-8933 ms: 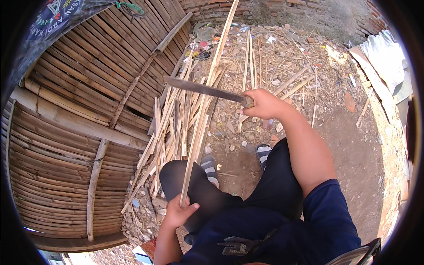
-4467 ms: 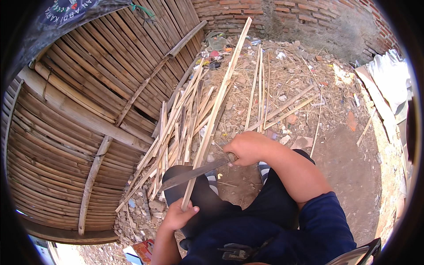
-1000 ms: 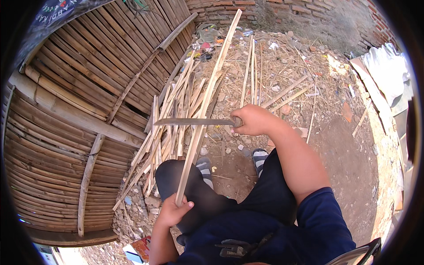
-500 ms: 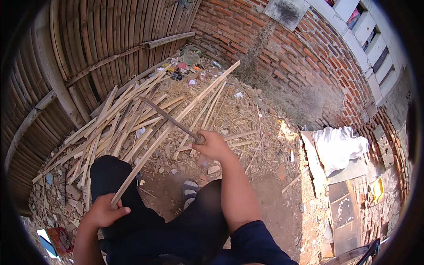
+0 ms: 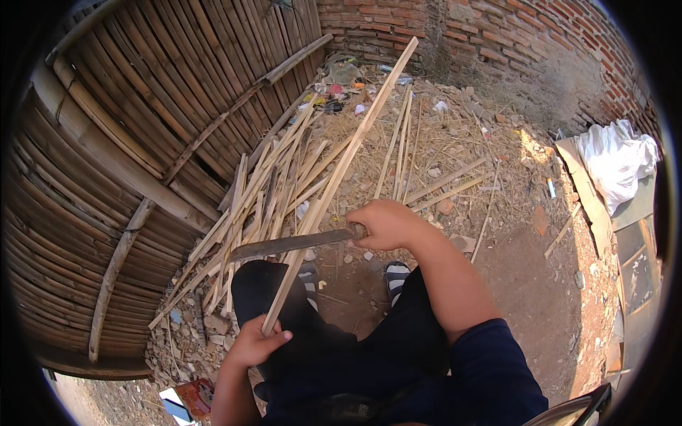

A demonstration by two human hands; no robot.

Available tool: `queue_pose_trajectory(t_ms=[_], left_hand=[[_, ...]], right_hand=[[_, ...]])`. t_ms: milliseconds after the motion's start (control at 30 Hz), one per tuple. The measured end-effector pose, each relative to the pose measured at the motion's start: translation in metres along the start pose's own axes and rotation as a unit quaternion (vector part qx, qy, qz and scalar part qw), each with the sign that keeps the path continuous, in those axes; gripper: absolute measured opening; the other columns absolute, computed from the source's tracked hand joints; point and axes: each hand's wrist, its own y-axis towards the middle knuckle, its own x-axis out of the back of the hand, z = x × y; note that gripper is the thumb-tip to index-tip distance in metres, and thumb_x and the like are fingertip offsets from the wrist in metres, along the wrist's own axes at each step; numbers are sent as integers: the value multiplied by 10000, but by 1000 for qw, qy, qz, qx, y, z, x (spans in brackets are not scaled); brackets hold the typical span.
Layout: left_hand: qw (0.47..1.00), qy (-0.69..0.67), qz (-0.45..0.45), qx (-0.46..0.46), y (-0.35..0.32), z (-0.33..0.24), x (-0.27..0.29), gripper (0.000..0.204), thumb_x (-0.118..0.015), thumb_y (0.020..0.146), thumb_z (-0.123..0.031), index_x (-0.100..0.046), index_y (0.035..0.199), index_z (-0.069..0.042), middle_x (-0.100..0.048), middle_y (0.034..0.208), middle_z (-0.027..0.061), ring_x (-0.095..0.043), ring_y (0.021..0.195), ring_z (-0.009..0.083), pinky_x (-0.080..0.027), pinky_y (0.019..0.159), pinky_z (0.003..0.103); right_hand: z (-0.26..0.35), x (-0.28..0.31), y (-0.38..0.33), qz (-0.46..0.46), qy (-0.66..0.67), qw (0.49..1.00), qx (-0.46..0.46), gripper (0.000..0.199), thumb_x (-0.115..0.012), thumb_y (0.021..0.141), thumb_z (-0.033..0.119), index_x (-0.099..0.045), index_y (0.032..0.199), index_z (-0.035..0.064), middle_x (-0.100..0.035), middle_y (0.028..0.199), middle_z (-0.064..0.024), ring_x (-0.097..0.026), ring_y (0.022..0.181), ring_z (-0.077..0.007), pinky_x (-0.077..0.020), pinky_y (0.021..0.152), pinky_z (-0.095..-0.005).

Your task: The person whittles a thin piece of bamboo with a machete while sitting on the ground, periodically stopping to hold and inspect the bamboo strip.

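Note:
My left hand (image 5: 252, 342), fingers closed, grips the near end of a long pale split-wood or bamboo strip (image 5: 355, 145). The strip slants away to the upper right, past my left knee. In my right hand (image 5: 383, 224) is the short handle of a machete (image 5: 288, 245), its dark blade pointing left. That blade lies nearly level across the strip, above my left knee; whether the two touch I cannot tell.
A heap of similar strips (image 5: 284, 174) lies on rubble beside a bamboo-slat wall (image 5: 177, 92). Several loose strips (image 5: 447, 183) lie beyond my right hand. A brick wall (image 5: 490, 50) stands behind. At right are a white sack (image 5: 614, 160) and boards (image 5: 636, 263).
The machete has swung from pointing away up-left to nearly level, with its blade nearer my left hand. My left hand keeps its hold on the strip. The whole view has turned.

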Motion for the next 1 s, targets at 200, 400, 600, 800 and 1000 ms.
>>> queue_pose_trajectory(t_ms=[200, 400, 600, 800, 1000], left_hand=[[1000, -10, 10, 2, 6, 2, -2, 269, -813, 920, -150, -557, 847, -110, -501, 698, -86, -445, 622, 29, -361, 546, 235], [999, -20, 23, 18, 7, 3, 0, 271, -821, 919, -169, -570, 845, -99, -503, 702, -82, -444, 645, 34, -369, 564, 236], [1000, 5, -3, 11, 2, 3, -3, 283, -827, 918, -194, -566, 863, -99, -516, 695, -75, -457, 620, 35, -371, 543, 234], [1000, -3, 0, 24, 6, 5, 1, 264, -824, 917, -187, -583, 878, -87, -520, 701, -74, -466, 635, 38, -383, 561, 234], [999, -25, -4, 32, 5, -1, -3, 255, -819, 920, -175, -587, 868, -82, -512, 713, -75, -453, 651, 41, -388, 580, 236]], right_hand=[[-79, 25, -22, -223, 24, 947, -229, 465, -800, 849, 361, -722, 1187, 50, -739, 920, -226, -720, 912, -406, -563, 827, -479], [-40, 12, -25, -83, 23, 991, -101, 439, -817, 840, 385, -719, 1105, 49, -710, 850, -214, -704, 856, -406, -540, 775, -504], [-24, 2, -16, -19, 40, 999, 18, 451, -828, 825, 412, -723, 1064, 44, -695, 808, -212, -696, 803, -401, -532, 739, -498], [-87, 14, -13, -209, 82, 950, -217, 508, -813, 841, 420, -722, 1134, 16, -723, 923, -231, -708, 904, -405, -554, 809, -476], [-62, 9, -15, -150, 40, 978, -138, 443, -802, 849, 383, -718, 1152, 71, -733, 961, -217, -707, 955, -420, -562, 829, -500]])
